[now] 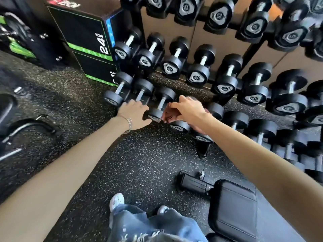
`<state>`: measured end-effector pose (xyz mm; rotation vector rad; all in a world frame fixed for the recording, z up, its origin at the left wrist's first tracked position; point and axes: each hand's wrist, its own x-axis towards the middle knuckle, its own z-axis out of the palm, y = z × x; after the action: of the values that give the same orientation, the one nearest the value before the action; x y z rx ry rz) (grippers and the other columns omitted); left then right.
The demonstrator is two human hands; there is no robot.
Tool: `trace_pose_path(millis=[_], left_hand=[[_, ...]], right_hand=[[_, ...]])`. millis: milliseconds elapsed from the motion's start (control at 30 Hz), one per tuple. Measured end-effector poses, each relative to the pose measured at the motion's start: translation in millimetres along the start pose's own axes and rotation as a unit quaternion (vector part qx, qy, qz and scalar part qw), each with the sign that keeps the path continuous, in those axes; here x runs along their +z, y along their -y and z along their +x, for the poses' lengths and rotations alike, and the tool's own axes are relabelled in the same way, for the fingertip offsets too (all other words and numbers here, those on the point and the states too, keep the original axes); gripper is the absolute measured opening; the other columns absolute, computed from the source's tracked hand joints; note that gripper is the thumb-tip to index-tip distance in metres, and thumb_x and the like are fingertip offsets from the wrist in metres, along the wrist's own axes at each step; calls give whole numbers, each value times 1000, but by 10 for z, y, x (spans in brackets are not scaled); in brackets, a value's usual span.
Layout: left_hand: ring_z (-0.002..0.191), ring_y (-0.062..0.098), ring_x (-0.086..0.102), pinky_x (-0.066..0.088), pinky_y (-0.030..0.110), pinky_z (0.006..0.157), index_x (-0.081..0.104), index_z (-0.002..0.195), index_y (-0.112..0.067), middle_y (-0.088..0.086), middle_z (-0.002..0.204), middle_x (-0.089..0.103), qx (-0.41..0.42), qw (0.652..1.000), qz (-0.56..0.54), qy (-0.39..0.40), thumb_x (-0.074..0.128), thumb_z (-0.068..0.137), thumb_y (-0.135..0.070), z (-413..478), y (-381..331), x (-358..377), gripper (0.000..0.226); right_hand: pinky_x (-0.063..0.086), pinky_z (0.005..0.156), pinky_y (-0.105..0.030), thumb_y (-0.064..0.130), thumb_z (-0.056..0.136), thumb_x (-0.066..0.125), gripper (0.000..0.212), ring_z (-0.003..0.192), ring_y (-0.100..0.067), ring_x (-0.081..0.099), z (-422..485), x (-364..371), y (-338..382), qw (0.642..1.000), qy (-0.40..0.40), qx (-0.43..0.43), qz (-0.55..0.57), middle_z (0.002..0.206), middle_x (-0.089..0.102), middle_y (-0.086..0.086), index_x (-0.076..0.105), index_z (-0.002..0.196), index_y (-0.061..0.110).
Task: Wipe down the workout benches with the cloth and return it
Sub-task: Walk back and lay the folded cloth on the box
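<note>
— Cloth [168, 116]: where do we find it?
— Head view: a brownish, blurred bunch, pinched under the curled fingers of our right grip [188, 109], far down among the low dumbbells.
— And our left grip [134, 110]?
— Fingers loosely spread, holding nothing, at a dumbbell [154, 116] just left of it. Black bench [234, 206] lies near right.

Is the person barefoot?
No, white shoes cover both feet below the jeans.

A head-worn wide-angle camera looks forward and steeply down. The left hand [134, 110] and right hand [189, 107] stretch close before it.
</note>
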<state>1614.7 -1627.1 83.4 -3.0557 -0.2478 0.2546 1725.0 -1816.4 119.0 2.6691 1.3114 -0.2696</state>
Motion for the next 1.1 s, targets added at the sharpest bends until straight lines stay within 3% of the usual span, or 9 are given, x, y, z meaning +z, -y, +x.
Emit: trace_pose_path(millis=[233, 400, 700, 833, 1100], left_hand=[[125, 31, 40, 38, 43, 96, 39, 137, -26, 9, 136, 47, -64, 998, -5, 18, 39, 87, -60, -439, 806, 201, 60], [126, 30, 39, 38, 43, 97, 38, 138, -27, 7, 138, 45, -95, 995, -10, 26, 37, 87, -61, -741, 1591, 331, 61], [127, 30, 39, 36, 43, 99, 38, 138, -28, 7, 138, 46, -151, 988, -18, 38, 39, 87, -61, -1217, 3110, 464, 60], [126, 31, 40, 36, 45, 99, 39, 138, -26, 9, 137, 46, -161, 986, -20, 41, 38, 88, -60, -1310, 3564, 457, 60], [125, 31, 41, 37, 45, 100, 40, 137, -26, 9, 136, 47, -189, 978, -33, 77, 39, 88, -59, -1144, 4158, 687, 60]], right_hand=[[47, 82, -43, 33, 84, 68, 55, 115, -31, 48, 480, -105, 856, 997, 11, -68, -23, 119, 47, -10, 44, 134, 32], [46, 88, -44, 35, 85, 66, 54, 118, -30, 46, 928, -262, 1617, 994, 20, -105, -32, 122, 46, -9, 44, 134, 32], [47, 80, -42, 38, 85, 66, 51, 116, -30, 48, 1766, -507, 2957, 987, -6, -156, -42, 121, 47, -8, 45, 131, 32], [43, 72, -38, 43, 84, 64, 52, 110, -31, 49, 2100, -633, 3304, 983, -20, -178, -45, 116, 47, -9, 45, 131, 32], [46, 78, -40, 37, 87, 64, 49, 112, -28, 48, 2834, -636, 3618, 978, 4, -198, -59, 117, 46, -7, 44, 131, 31]])
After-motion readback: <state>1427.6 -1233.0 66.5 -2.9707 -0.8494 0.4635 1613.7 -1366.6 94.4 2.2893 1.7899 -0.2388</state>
